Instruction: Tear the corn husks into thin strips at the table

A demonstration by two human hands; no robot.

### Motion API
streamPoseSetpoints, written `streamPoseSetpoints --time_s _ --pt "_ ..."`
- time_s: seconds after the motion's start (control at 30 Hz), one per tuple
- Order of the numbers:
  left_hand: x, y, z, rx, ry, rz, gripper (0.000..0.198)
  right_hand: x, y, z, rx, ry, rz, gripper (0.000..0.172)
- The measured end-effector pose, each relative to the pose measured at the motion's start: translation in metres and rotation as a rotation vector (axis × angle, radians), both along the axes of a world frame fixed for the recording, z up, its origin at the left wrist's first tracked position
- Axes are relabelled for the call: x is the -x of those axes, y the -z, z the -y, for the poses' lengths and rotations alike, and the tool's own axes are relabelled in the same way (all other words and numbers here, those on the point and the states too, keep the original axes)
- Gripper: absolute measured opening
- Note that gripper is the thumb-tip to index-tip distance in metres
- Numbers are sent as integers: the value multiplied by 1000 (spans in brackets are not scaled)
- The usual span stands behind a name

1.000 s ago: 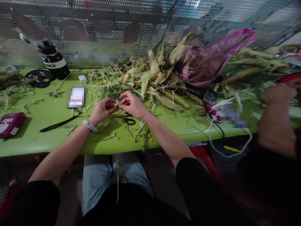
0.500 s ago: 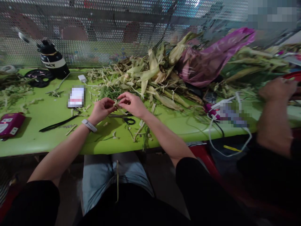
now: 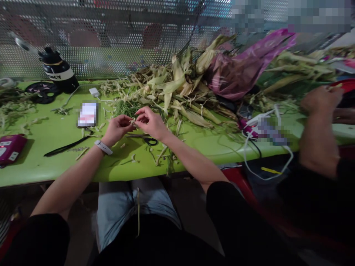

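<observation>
My left hand (image 3: 119, 129), with a pale watch band on its wrist, pinches a small pale plant piece (image 3: 133, 123) between thumb and fingertips. From the other side my right hand (image 3: 152, 123) grips the same piece, so both sets of fingertips nearly meet above the green table (image 3: 111, 171). The fingers hide much of the piece. Just behind them lies a heap of thin green strands (image 3: 124, 108). Below my right hand rest scissors (image 3: 151, 142), partly covered, with a black handle loop showing. A large pile of dry corn husks (image 3: 172, 87) spreads beyond.
A pink plastic bag (image 3: 233, 75) leans on the husks. A phone (image 3: 88, 114), black strap (image 3: 65, 147), dark bottle (image 3: 61, 72) and purple box (image 3: 12, 148) lie leftward. White cables (image 3: 245, 159) hang over the edge at right, near another person's hand (image 3: 321, 99).
The view has shifted slightly, moving most things a little left. My hands stay together on the small plant piece, with the fingertips slightly closer around it.
</observation>
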State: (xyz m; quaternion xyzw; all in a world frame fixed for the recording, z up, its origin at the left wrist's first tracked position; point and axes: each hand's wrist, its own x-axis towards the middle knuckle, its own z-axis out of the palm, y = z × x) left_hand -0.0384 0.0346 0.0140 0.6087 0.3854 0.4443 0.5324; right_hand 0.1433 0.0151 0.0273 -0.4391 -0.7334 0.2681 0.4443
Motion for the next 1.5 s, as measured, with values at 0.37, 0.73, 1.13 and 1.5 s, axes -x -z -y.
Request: streamPoseSetpoints --time_s 0.37,0.73,1.13,1.5 --pt "2 -4 -1 173 -62 237 37 -11 -6 -5 -200 92 133 23" --pt "2 -2 2 101 85 96 47 -11 3 -13 -218 15 173 14" --pt "3 -1 2 164 231 -31 35 -6 2 -10 43 -126 -15 20" --pt "0 0 7 82 365 -251 22 5 9 -19 16 -139 -201 22"
